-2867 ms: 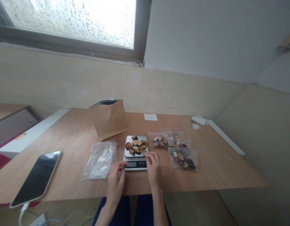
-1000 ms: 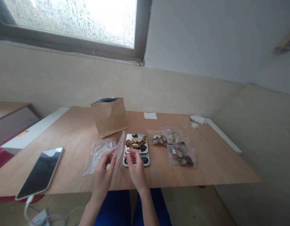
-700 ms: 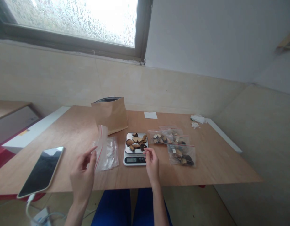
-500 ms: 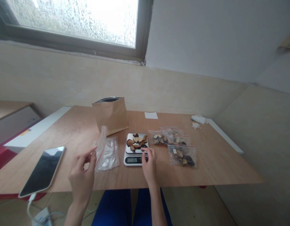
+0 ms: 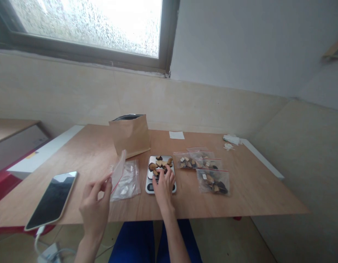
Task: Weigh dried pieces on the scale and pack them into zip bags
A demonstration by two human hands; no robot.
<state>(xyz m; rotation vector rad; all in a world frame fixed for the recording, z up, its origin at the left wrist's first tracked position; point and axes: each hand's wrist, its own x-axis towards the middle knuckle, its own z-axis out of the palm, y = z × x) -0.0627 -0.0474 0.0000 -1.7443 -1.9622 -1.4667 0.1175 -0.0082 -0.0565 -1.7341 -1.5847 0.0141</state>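
My left hand (image 5: 96, 204) pinches the edge of a clear zip bag (image 5: 119, 171) with a red seal line, holding it raised at the left. Under it lie more clear plastic bags (image 5: 129, 182). On a small white digital scale (image 5: 174, 187) rest dark and tan dried slices (image 5: 161, 163) that look like dried mushroom. My right hand (image 5: 163, 186) reaches over the scale with fingers spread and fingertips at the near slices, covering part of the display. Whether the fingertips grip a slice cannot be made out.
A brown kraft pouch (image 5: 133, 137) stands open-topped behind the bags. Several filled, labelled zip bags (image 5: 212, 182) lie right of the scale. A phone (image 5: 52, 199) on a charging cable lies at the left. A white paper (image 5: 176, 135) and crumpled tissue (image 5: 231, 139) lie at the back.
My right hand has moved left and up, from the scale's right edge to over the slices and display. My left hand stays at the zip bag, which has barely shifted.
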